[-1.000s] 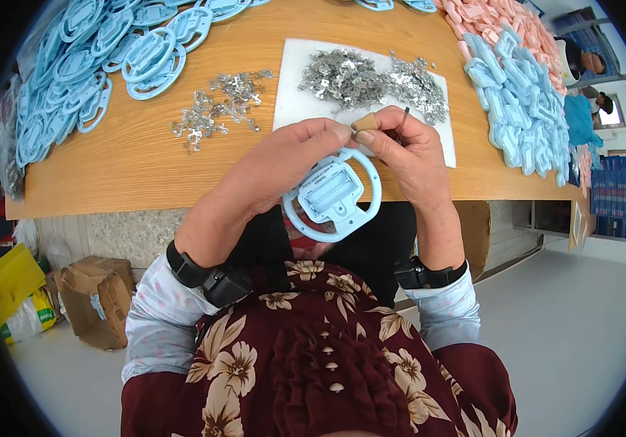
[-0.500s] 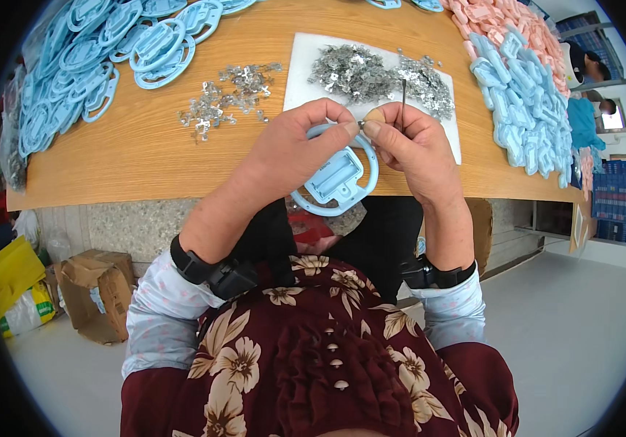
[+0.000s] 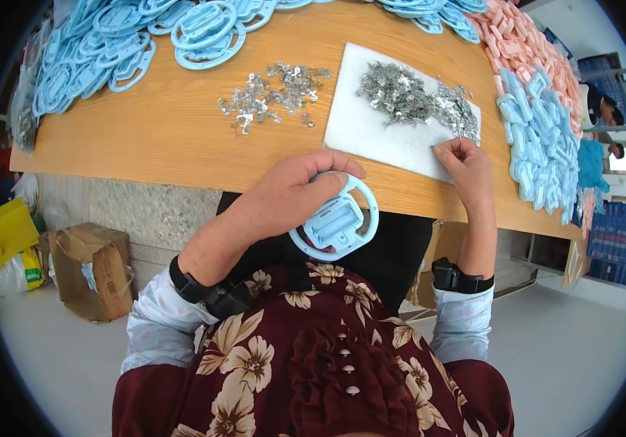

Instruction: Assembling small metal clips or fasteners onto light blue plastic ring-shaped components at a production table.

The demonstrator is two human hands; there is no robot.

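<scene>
My left hand (image 3: 298, 191) is closed on the upper rim of a light blue plastic toy steering wheel (image 3: 338, 226), held over my lap just off the table's front edge. Its hollow rectangular middle faces up. At the right edge of a white board (image 3: 357, 109), my right hand (image 3: 466, 166) pinches a slim metal tool (image 3: 461, 132), mostly hidden by the fingers. The tool points into a heap of small thin metal pieces (image 3: 455, 105). A darker, larger heap of small metal pieces (image 3: 397, 91) lies beside it on the board.
Loose metal clips (image 3: 255, 102) lie scattered on the wooden table (image 3: 160, 138). Blue wheel parts (image 3: 94, 51) pile up at the far left. Blue (image 3: 535, 146) and pink plastic parts (image 3: 528, 44) line the right side. A cardboard box (image 3: 91, 269) stands on the floor at left.
My right hand has left the wheel's rim and moved right to the metal heap with the tool. The left hand has lowered slightly, still gripping the wheel. The view has shifted.
</scene>
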